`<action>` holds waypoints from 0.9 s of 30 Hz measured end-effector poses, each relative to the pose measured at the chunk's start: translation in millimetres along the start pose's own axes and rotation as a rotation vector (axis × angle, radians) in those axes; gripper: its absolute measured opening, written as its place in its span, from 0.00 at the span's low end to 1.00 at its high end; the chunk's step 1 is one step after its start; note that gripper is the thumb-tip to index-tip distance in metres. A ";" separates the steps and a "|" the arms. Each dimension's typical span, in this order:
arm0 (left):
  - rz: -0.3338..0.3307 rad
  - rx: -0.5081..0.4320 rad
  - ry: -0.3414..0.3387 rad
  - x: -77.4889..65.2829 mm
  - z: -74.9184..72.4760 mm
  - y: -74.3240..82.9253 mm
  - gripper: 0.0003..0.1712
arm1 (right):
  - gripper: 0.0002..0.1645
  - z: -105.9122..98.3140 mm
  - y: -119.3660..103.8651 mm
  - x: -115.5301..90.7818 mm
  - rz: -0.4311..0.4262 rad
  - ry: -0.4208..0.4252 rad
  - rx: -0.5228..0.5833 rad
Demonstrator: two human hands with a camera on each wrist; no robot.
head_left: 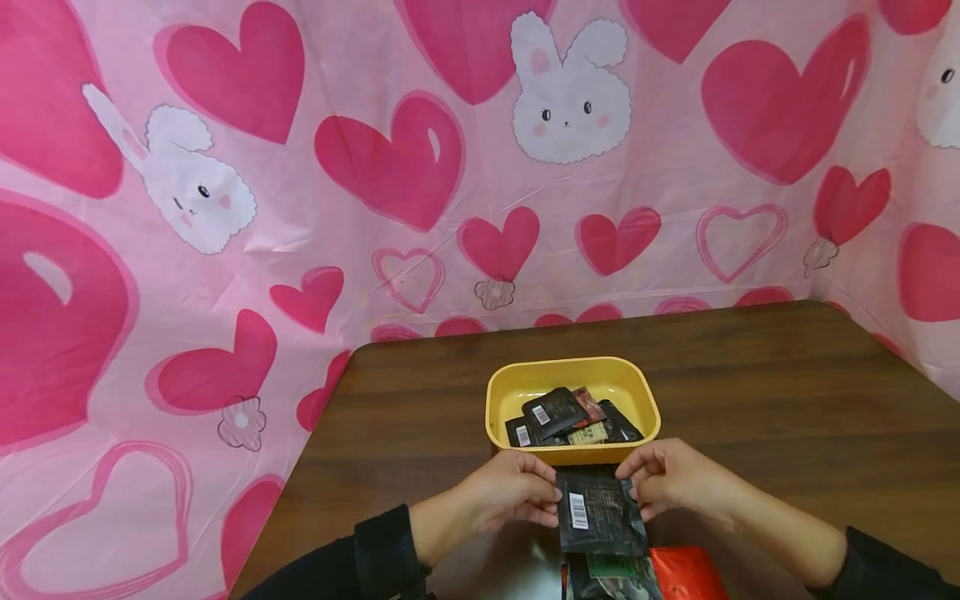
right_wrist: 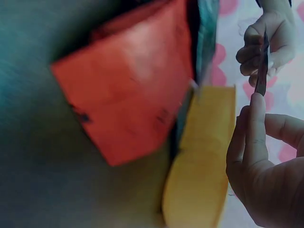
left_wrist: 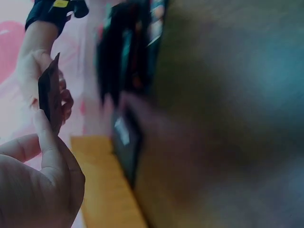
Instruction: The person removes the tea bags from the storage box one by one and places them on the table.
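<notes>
The basin (head_left: 577,455) stands on the table (head_left: 765,375); several overlapping packets (head_left: 553,414) lie in it. The cloth (head_left: 420,50) hangs behind the table and along both sides. Before the basin, the held packet (head_left: 611,521) sits between the left hand (head_left: 517,490) and right hand (head_left: 667,479). Nearer the wearer is a further packet (head_left: 624,578), with an outer packet (head_left: 688,575) to its right.

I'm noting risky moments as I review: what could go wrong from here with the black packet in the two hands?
The black packet is pinched near its sides by the left hand and right hand, so it might slip if one lets go early. The near wall of the yellow bin could catch it if it moves that way. Packets inside overlap loosely, so one more might slide off.
</notes>
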State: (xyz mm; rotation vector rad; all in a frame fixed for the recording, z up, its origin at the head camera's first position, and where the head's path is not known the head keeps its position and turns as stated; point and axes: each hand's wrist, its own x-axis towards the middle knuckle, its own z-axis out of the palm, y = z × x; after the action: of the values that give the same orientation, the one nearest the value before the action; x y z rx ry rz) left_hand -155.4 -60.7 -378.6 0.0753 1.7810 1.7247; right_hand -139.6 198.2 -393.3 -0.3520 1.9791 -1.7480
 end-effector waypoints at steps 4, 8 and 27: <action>-0.053 0.021 0.002 -2.0 1.3 -15.8 0.08 | 0.15 7.0 10.8 -2.3 0.045 -0.009 0.024; -0.076 0.044 0.003 -2.2 1.9 -26.5 0.08 | 0.15 11.5 19.0 -3.4 0.069 -0.020 0.043; -0.086 0.075 0.060 0.1 1.0 -48.1 0.11 | 0.13 16.5 27.5 -5.4 0.077 0.013 -0.032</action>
State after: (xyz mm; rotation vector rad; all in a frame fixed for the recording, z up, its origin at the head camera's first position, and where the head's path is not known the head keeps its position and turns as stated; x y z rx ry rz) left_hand -136.3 -66.3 -422.5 -0.0209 1.8647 1.6152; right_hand -123.5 190.8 -420.6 -0.2721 2.0046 -1.6762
